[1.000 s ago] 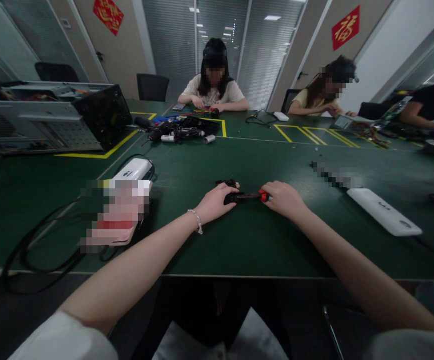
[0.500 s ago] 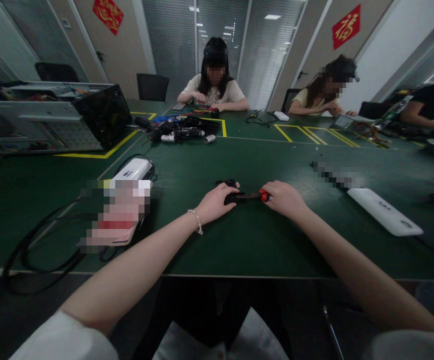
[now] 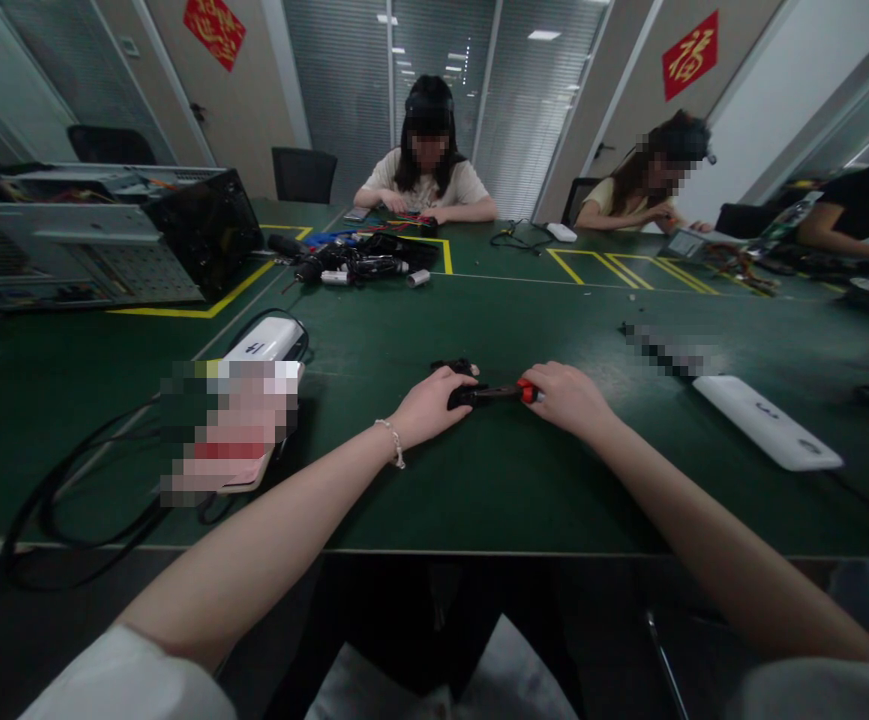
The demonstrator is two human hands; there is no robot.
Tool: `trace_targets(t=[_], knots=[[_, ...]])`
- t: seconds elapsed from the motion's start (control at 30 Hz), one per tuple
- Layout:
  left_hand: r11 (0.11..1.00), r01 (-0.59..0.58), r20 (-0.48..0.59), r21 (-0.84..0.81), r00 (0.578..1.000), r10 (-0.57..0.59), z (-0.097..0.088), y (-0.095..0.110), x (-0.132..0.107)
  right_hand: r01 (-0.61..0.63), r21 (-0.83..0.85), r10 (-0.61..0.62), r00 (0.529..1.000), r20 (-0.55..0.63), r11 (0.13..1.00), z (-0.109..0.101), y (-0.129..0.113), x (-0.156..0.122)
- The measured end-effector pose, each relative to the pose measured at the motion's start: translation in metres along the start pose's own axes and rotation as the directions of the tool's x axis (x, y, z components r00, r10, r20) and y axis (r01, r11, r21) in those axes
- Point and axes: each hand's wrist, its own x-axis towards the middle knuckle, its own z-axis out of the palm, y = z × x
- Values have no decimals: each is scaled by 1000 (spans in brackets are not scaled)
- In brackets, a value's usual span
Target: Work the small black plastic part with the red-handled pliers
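Left hand [image 3: 428, 405] curled over a small black part [image 3: 455, 368] on the green counter [image 3: 494, 480], holding it down. Right hand [image 3: 565, 397] closed around the red-tipped screwdriver [image 3: 505, 393], shaft lying flat, pointing to 9 o'clock into the part. Both sit at counter centre. White power strip [image 3: 768, 421] at 3 o'clock, another white box [image 3: 263, 340] at 10 o'clock, well apart.

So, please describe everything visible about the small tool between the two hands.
The tool is thin and dark, with a red part at its right end. It lies almost level, just above the green table. The left hand covers its black left end; the right hand grips the red end. Its exact type is unclear.
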Motion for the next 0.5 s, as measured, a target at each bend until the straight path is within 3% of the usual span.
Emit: trace_targets(t=[0.5], knots=[[1000,5,-4,16,1000,-5,0,1,1,12,-10,-12,1000,-15,1000,1,1,0]])
